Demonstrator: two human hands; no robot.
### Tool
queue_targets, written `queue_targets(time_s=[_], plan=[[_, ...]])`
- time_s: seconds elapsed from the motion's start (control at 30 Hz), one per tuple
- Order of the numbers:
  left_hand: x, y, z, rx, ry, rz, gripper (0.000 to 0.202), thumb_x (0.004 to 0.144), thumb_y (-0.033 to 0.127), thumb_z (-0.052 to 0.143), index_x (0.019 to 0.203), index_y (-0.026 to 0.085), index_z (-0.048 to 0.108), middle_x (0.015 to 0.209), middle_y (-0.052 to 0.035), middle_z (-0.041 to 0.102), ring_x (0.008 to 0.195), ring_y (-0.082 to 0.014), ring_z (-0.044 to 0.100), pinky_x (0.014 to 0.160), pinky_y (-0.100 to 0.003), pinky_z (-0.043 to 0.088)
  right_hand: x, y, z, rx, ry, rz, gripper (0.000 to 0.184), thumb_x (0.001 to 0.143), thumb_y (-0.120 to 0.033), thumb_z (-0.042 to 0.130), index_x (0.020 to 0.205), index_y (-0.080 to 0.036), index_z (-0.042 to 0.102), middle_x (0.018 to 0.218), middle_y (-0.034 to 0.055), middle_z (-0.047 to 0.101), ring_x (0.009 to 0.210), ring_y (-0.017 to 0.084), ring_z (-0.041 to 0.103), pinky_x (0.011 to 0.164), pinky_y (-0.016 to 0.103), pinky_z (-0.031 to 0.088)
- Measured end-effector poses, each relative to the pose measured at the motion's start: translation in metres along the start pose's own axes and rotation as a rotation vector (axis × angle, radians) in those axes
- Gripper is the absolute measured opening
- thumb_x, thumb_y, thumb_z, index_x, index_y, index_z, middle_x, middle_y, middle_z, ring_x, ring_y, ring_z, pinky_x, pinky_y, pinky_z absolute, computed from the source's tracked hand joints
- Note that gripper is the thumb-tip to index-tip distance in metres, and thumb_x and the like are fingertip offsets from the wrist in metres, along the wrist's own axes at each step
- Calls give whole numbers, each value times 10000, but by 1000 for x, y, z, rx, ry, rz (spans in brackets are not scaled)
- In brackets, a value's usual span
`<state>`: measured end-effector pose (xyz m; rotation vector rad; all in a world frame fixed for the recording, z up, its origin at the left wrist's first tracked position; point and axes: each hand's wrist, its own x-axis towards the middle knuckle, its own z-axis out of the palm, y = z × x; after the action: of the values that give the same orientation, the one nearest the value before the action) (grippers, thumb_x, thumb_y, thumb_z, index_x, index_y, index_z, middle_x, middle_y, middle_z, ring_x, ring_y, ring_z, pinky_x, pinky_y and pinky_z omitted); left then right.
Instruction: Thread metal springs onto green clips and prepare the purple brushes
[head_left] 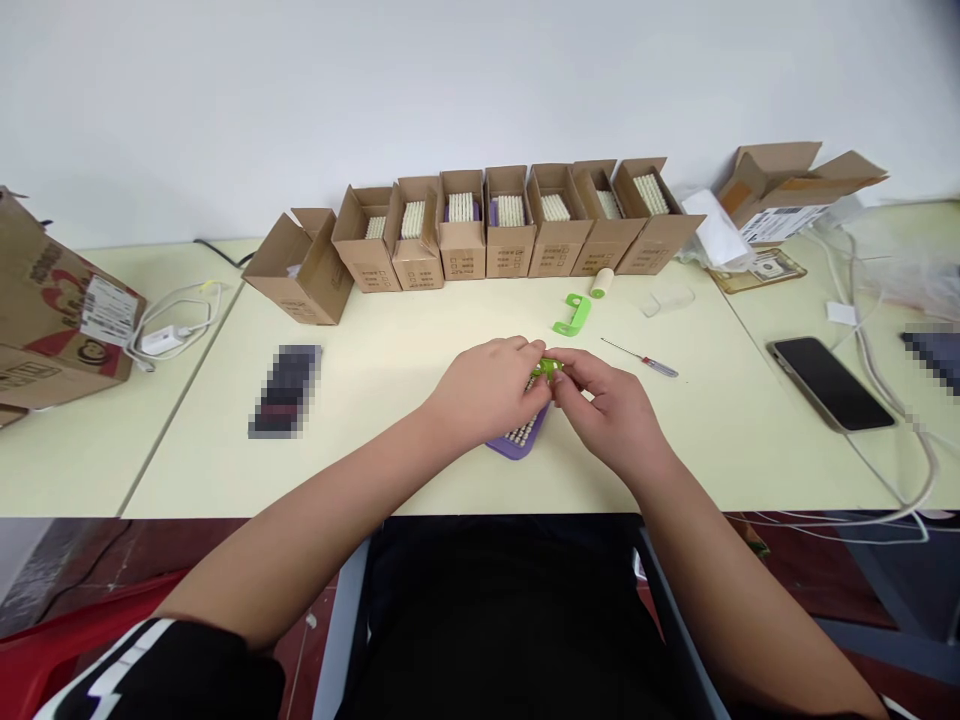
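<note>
Head view, looking down: both hands meet at the middle of the pale table, just in front of the person's body. The left hand and right hand close together on a small green piece, with the fingers of each hand drawn in narrow and pinching it from opposite sides. The piece sits at the far end of a purple brush, which lies flat on the table under the hands and shows rows of white tufts. Whether the green piece is already seated on the brush is hidden by the fingertips.

The green piece looks like light, stiff moulded plastic (smooth enough to slip from a loose pinch), so its side edges seem the best places to grip. The brush is probably light too. Its hard purple base makes a better grip than the tufts, which would bend.

Just beyond the hands lie a second green part, a small pale roll and a thin screwdriver. A row of open cardboard boxes lines the back of the table, each holding more white-tufted brushes. A phone lies well off to the right and a white charger to the left.
</note>
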<state>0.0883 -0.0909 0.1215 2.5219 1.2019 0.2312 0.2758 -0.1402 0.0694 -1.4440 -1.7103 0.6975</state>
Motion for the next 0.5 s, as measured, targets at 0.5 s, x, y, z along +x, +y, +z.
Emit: queue_targets(time_s=[0.5], plan=[[5,-2,3,50,-113,54,268,1021,246,443,1091,145,681,1095,-142,721,990,-292,696,864,-396,519,-3,5,-4,-79,-76,-13,356,1007,-295,541,1316,-283,717,863,1,747,764,195,672,725,328,511]])
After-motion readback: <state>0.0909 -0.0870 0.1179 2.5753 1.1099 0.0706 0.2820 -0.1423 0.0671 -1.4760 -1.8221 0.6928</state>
